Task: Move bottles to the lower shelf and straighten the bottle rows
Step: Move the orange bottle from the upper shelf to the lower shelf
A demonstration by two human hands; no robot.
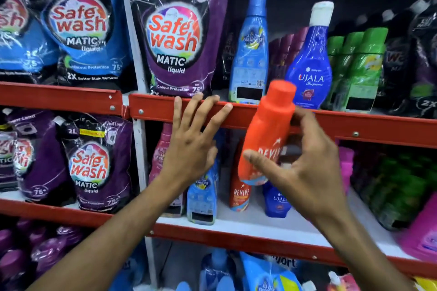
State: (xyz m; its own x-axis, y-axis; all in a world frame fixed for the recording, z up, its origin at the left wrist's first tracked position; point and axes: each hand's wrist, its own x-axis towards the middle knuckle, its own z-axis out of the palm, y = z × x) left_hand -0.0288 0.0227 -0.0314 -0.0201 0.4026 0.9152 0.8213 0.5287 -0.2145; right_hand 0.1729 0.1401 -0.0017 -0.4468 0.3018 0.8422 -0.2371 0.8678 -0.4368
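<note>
My right hand [305, 160] grips an orange Revive bottle [269, 130], tilted, in front of the red edge of the upper shelf [378, 125]. My left hand [194, 139] is spread open, fingertips resting on that same edge, holding nothing. On the upper shelf stand a light blue bottle [250, 54] and a dark blue Ujala bottle [312, 64]. On the lower shelf [260, 222] stand a pink bottle [160, 156], a light blue bottle [202, 196], another orange Revive bottle [238, 194] and a small Ujala bottle [276, 201], partly hidden by my hands.
Safe Wash pouches [177, 38] fill the left shelves. Green bottles [359, 71] and dark pouches stand at the upper right. Green packs [399, 186] and pink containers [423, 231] sit at the lower right. More blue bottles [217, 269] are on the bottom shelf.
</note>
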